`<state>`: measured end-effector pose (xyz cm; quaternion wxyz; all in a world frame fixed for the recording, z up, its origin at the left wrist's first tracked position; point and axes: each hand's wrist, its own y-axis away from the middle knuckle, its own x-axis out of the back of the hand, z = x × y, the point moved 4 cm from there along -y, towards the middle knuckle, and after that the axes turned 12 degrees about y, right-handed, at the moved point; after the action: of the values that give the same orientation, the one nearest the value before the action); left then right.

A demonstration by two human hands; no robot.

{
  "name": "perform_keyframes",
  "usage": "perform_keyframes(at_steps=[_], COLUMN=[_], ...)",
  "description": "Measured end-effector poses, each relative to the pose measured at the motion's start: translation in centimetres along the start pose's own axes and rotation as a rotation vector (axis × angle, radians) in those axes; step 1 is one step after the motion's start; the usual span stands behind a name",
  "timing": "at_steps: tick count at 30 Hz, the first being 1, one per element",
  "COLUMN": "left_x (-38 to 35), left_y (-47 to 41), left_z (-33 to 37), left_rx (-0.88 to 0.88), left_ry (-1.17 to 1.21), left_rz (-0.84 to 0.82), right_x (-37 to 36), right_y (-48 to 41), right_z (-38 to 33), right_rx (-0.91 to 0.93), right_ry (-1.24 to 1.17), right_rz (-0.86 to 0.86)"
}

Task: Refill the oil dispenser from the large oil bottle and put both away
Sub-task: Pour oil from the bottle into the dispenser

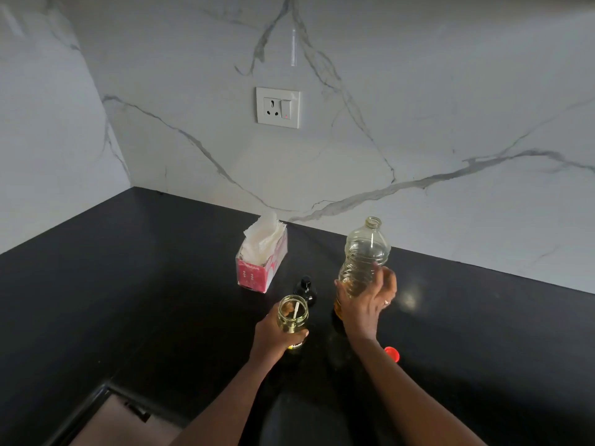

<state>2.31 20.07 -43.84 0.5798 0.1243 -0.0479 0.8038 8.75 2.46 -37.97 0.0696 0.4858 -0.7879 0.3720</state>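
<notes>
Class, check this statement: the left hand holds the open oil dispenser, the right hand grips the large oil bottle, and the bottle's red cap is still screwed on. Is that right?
One detail is wrong. The head view shows the large oil bottle uncapped; its red cap lies on the counter. The left hand does hold the open oil dispenser, and the right hand grips the bottle.

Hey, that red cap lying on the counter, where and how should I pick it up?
Pinch the red cap across its rim from straight above. It lies low on the counter, just right of the right forearm, with clear space around it. Both hands are busy, so free one first.
</notes>
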Motion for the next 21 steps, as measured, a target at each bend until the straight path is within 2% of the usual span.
perform_keyframes(at_steps=[5, 12, 17, 21], left_x=[-0.2, -0.3, -0.4, -0.4], left_y=[0.2, 0.4, 0.4, 0.5], left_z=[-0.2, -0.3, -0.2, -0.1], left_rx=[0.018, 0.04, 0.036, 0.029], left_ry=[0.004, 0.011, 0.008, 0.002], left_rz=[-0.004, -0.03, -0.025, 0.003], right_x=[-0.1, -0.5, -0.5, 0.1], right_y=[-3.1, -5.3, -6.1, -5.8], right_z=[0.9, 1.6, 1.5, 0.7], right_rx=[-0.211, -0.331, -0.271, -0.122], right_ry=[-0.162, -0.236, -0.124, 0.014], right_rz=[-0.117, -0.25, -0.296, -0.292])
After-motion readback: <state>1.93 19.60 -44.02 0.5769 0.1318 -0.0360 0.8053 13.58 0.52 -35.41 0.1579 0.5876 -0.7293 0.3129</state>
